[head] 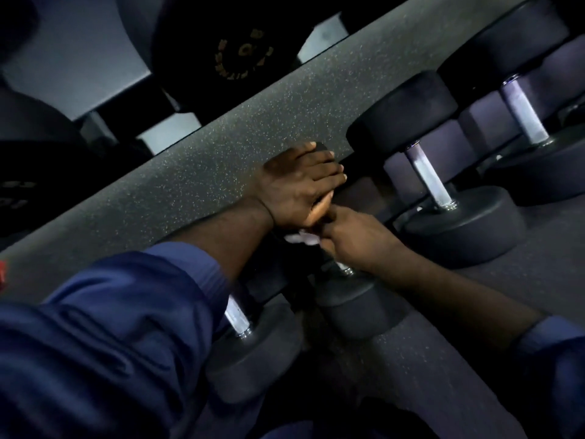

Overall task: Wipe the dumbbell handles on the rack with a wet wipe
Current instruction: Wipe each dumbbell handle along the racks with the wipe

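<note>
Black round-headed dumbbells lie in a row on a dark rack. My left hand (300, 182) rests on the far head of the middle dumbbell (357, 305), fingers laid over its top. My right hand (354, 239) is curled round that dumbbell's handle, holding a white wet wipe (300, 238) against it; the handle is almost wholly hidden, only a chrome collar shows. A dumbbell (443, 185) with a bare chrome handle lies to the right, another (525, 112) beyond it. A further dumbbell (250, 350) lies under my left forearm.
A speckled grey rack rail (221, 137) runs diagonally behind the dumbbells. Above it, an upper tier holds large dark dumbbell heads (243, 52), one with yellow lettering. My blue sleeves fill the lower left and lower right corners.
</note>
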`<move>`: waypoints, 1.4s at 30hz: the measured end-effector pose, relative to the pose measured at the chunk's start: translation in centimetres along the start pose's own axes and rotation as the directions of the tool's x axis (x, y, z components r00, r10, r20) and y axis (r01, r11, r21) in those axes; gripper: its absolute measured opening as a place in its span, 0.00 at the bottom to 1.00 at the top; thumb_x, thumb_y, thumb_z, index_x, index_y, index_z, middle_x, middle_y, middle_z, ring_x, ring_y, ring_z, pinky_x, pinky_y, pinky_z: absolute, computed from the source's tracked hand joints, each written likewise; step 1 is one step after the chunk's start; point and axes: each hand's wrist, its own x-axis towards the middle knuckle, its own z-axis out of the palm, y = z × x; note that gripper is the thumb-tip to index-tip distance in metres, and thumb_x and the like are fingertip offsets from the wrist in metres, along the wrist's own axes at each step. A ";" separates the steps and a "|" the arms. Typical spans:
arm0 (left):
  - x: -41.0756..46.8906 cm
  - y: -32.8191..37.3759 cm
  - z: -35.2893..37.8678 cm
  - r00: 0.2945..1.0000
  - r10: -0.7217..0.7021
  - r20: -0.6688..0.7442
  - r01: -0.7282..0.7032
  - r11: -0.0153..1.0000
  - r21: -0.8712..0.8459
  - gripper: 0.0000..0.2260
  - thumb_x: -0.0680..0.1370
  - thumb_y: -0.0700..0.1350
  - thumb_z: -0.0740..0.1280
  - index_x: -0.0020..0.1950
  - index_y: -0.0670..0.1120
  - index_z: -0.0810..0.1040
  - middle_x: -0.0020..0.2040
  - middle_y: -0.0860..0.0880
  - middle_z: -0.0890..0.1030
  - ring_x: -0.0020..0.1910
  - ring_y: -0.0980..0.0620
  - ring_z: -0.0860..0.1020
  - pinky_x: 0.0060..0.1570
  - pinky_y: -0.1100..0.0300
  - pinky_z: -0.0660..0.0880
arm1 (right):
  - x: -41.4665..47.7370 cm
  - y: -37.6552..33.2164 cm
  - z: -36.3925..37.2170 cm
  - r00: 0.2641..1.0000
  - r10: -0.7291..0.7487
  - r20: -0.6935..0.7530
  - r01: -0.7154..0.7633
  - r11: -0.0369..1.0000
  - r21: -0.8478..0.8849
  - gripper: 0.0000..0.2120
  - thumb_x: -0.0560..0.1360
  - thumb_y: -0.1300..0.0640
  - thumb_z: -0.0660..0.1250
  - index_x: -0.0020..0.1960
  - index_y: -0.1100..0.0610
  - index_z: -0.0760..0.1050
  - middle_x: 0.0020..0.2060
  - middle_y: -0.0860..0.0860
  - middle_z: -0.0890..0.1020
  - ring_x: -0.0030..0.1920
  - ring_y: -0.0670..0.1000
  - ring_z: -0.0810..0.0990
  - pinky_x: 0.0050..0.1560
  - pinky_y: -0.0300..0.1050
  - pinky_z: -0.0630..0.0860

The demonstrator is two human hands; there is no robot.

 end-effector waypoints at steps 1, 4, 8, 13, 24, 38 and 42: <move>0.0 0.2 0.0 1.000 -0.013 -0.002 0.013 1.000 0.003 0.17 0.82 0.50 0.62 0.64 0.47 0.85 0.63 0.49 0.85 0.67 0.44 0.80 0.70 0.45 0.72 | -0.7 0.3 -0.1 0.997 0.005 0.079 -0.008 0.999 0.034 0.21 0.79 0.32 0.55 0.62 0.39 0.79 0.57 0.48 0.78 0.55 0.49 0.78 0.50 0.44 0.78; -0.2 0.2 0.0 0.999 -0.034 -0.010 0.034 0.999 -0.013 0.17 0.81 0.50 0.63 0.64 0.47 0.85 0.63 0.50 0.85 0.68 0.45 0.80 0.70 0.46 0.72 | -0.9 0.3 -1.3 0.966 0.004 0.259 -0.004 1.000 0.000 0.22 0.74 0.37 0.54 0.59 0.40 0.80 0.53 0.50 0.78 0.52 0.54 0.81 0.48 0.51 0.80; -0.4 0.1 0.3 1.000 -0.021 0.001 0.021 0.999 -0.035 0.17 0.81 0.50 0.64 0.65 0.46 0.85 0.64 0.48 0.85 0.68 0.44 0.79 0.71 0.45 0.71 | 1.5 -0.8 -1.5 0.999 0.013 0.046 -0.011 0.998 -0.061 0.15 0.75 0.48 0.63 0.51 0.57 0.82 0.50 0.57 0.81 0.49 0.59 0.81 0.42 0.51 0.80; -0.4 0.2 0.5 0.999 -0.023 -0.043 0.022 1.000 -0.017 0.17 0.80 0.49 0.64 0.63 0.47 0.86 0.62 0.49 0.86 0.66 0.45 0.81 0.70 0.46 0.72 | -0.4 0.0 0.2 0.995 -0.087 0.045 0.090 0.995 -0.054 0.18 0.79 0.47 0.58 0.63 0.47 0.81 0.58 0.53 0.77 0.55 0.56 0.79 0.51 0.49 0.79; -0.8 2.4 0.6 0.981 -0.190 -0.043 0.193 0.976 0.102 0.19 0.78 0.53 0.61 0.63 0.54 0.85 0.63 0.55 0.85 0.69 0.50 0.78 0.74 0.50 0.65 | -1.9 -2.8 1.1 0.980 0.136 -0.142 -0.143 0.989 -0.041 0.19 0.72 0.46 0.59 0.54 0.51 0.83 0.56 0.53 0.75 0.49 0.59 0.80 0.46 0.55 0.80; -0.9 2.6 0.7 0.982 -0.186 -0.040 0.190 0.967 0.171 0.16 0.78 0.53 0.62 0.62 0.58 0.85 0.63 0.57 0.84 0.68 0.51 0.78 0.72 0.49 0.68 | -2.8 -3.6 0.2 0.964 0.261 -0.042 -0.263 0.963 -0.064 0.35 0.66 0.27 0.68 0.64 0.50 0.75 0.44 0.53 0.79 0.48 0.60 0.81 0.44 0.49 0.76; -0.8 2.4 1.0 0.982 -0.173 -0.072 0.183 0.967 0.177 0.16 0.79 0.52 0.62 0.62 0.57 0.85 0.62 0.58 0.84 0.68 0.52 0.79 0.72 0.50 0.69 | -2.4 -1.9 -0.2 0.945 0.309 0.108 -0.300 0.949 -0.092 0.29 0.59 0.39 0.59 0.55 0.46 0.83 0.51 0.51 0.85 0.53 0.58 0.83 0.53 0.53 0.81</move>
